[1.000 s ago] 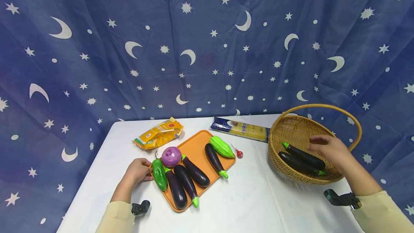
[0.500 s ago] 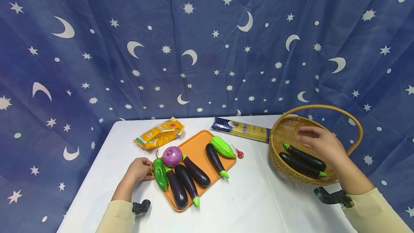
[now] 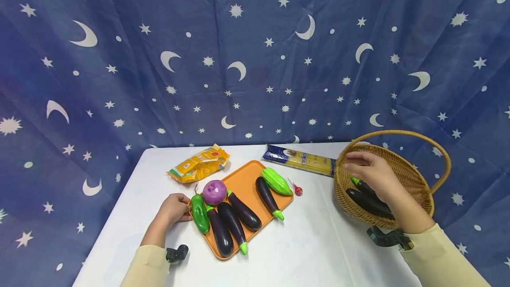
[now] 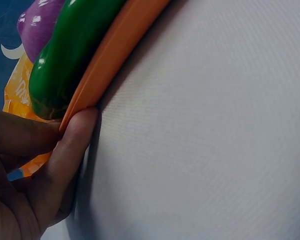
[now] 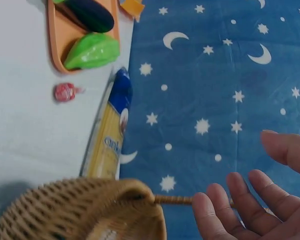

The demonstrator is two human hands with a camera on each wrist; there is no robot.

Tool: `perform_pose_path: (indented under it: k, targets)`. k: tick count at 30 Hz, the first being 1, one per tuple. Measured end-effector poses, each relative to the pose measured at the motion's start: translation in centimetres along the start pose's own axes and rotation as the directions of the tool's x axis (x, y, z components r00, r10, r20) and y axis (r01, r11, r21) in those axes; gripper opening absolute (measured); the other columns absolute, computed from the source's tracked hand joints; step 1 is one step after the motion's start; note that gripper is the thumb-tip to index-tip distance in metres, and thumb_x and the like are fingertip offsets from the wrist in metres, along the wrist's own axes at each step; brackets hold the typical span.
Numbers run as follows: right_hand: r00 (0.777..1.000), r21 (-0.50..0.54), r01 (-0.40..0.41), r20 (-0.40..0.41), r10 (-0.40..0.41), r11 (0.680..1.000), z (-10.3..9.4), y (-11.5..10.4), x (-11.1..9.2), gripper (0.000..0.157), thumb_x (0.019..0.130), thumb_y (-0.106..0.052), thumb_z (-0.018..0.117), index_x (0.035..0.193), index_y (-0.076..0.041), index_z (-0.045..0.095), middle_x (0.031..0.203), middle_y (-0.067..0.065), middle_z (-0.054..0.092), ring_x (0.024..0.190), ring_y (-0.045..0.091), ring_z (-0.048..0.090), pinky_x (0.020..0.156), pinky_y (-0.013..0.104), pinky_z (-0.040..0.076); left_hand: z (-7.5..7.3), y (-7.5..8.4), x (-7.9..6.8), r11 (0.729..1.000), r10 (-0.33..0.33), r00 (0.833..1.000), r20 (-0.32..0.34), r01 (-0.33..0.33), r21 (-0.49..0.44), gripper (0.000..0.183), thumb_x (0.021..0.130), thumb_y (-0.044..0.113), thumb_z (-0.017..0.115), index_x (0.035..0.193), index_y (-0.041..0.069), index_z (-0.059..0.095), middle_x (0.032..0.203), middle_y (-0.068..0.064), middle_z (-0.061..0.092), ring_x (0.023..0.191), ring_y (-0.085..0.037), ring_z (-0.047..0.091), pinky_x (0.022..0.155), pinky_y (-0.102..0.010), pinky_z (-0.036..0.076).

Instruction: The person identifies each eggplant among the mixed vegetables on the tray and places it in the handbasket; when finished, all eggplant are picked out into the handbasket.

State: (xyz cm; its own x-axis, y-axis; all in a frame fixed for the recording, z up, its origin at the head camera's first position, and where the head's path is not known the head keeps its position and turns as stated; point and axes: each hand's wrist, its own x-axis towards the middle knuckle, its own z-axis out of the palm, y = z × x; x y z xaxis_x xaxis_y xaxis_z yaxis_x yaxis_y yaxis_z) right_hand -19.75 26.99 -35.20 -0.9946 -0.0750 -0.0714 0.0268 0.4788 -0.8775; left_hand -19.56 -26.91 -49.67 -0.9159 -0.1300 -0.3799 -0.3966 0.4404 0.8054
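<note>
My left hand (image 3: 174, 209) pinches the left corner of an orange tray (image 3: 244, 174) between thumb and fingers, as the left wrist view shows at the tray's rim (image 4: 107, 60). On the tray lie a green pepper (image 3: 199, 214), a purple onion (image 3: 214, 191), several eggplants (image 3: 232, 225) and a light green bumpy vegetable (image 3: 276, 181). My right hand (image 3: 372, 174) is over the left side of a wicker basket (image 3: 414, 185), fingers parted and holding nothing. Two eggplants (image 3: 368, 203) lie inside the basket, partly hidden by the right hand and forearm.
Behind the tray is an orange packet (image 3: 199, 164). A spaghetti pack (image 3: 300, 159) lies at the back, its right end beside the basket. A red lollipop (image 3: 298, 190) lies right of the tray. A blue moon-and-star curtain (image 3: 255, 56) hangs behind the white table (image 3: 303, 251).
My right hand has moved left across the basket, from above the eggplants to its left rim, still holding nothing. My left hand stays on the tray corner. The head view has shifted slightly.
</note>
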Motion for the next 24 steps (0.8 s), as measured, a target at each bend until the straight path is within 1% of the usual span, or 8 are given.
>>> perform_pose_path:
  k: [3,5,7,10,14,18,24]
  targets:
    - [1.000,-0.013,0.005,0.004,-0.005,1.000,0.9,-0.2,0.3,0.060,0.097,-0.031,0.067,0.142,0.004,0.047,0.138,0.024,0.054,0.114,0.022,0.062,0.089,0.026,0.057,0.0,0.1,0.0,1.000,-0.003,1.000,0.001,0.003,0.002,0.023,0.087,-0.010,0.053,0.109,-0.012,0.059,0.091,-0.019,0.059,0.063,-0.019,0.067,0.060,-0.031,0.063]
    - [1.000,-0.002,0.002,0.011,-0.002,1.000,1.7,-0.3,0.6,0.059,0.097,-0.029,0.068,0.142,0.004,0.048,0.137,0.024,0.055,0.117,0.027,0.061,0.094,0.032,0.057,0.0,0.2,0.0,1.000,-0.005,1.000,-0.003,0.005,0.004,0.023,0.087,-0.009,0.053,0.109,-0.011,0.059,0.091,-0.019,0.059,0.063,-0.019,0.067,0.060,-0.031,0.063]
    - [1.000,0.008,-0.007,0.022,0.007,1.000,2.6,-0.3,1.0,0.058,0.096,-0.026,0.068,0.141,0.004,0.048,0.137,0.025,0.054,0.118,0.029,0.060,0.097,0.038,0.056,0.0,0.2,-0.1,1.000,-0.006,1.000,-0.008,0.006,0.006,0.023,0.087,-0.010,0.054,0.109,-0.011,0.059,0.091,-0.019,0.058,0.063,-0.019,0.067,0.061,-0.031,0.063]
    - [0.998,0.032,-0.046,0.036,0.045,0.998,4.2,-0.2,1.6,0.057,0.095,-0.023,0.070,0.141,0.003,0.048,0.137,0.024,0.055,0.119,0.031,0.060,0.098,0.043,0.056,0.0,0.2,-0.1,1.000,-0.005,1.000,-0.013,0.005,0.008,0.022,0.087,-0.010,0.054,0.109,-0.011,0.059,0.091,-0.019,0.058,0.063,-0.019,0.067,0.061,-0.032,0.063]
    - [0.995,0.067,-0.084,0.054,0.080,0.994,6.4,-0.1,2.3,0.057,0.092,-0.023,0.073,0.139,0.002,0.051,0.136,0.023,0.056,0.118,0.031,0.061,0.097,0.042,0.056,0.1,0.1,-0.1,1.000,-0.001,1.000,-0.012,0.001,0.009,0.022,0.086,-0.010,0.053,0.107,-0.010,0.060,0.090,-0.019,0.059,0.063,-0.019,0.067,0.060,-0.032,0.063]
    - [0.993,0.092,-0.104,0.066,0.098,0.990,8.2,-0.1,2.7,0.059,0.089,-0.025,0.077,0.137,0.001,0.054,0.133,0.020,0.059,0.114,0.029,0.063,0.097,0.044,0.056,0.1,-0.1,-0.1,1.000,0.004,1.000,-0.011,-0.004,0.005,0.020,0.085,-0.010,0.052,0.104,-0.010,0.060,0.090,-0.019,0.060,0.063,-0.020,0.067,0.060,-0.032,0.063]
    - [0.993,0.097,-0.076,0.096,0.066,0.992,10.2,-0.3,3.2,0.053,0.089,-0.020,0.076,0.133,0.003,0.056,0.129,0.020,0.062,0.112,0.030,0.064,0.094,0.044,0.058,0.1,-0.1,0.0,1.000,0.007,1.000,-0.012,-0.007,0.009,0.021,0.086,-0.010,0.052,0.104,-0.010,0.061,0.091,-0.019,0.060,0.063,-0.019,0.067,0.060,-0.031,0.063]
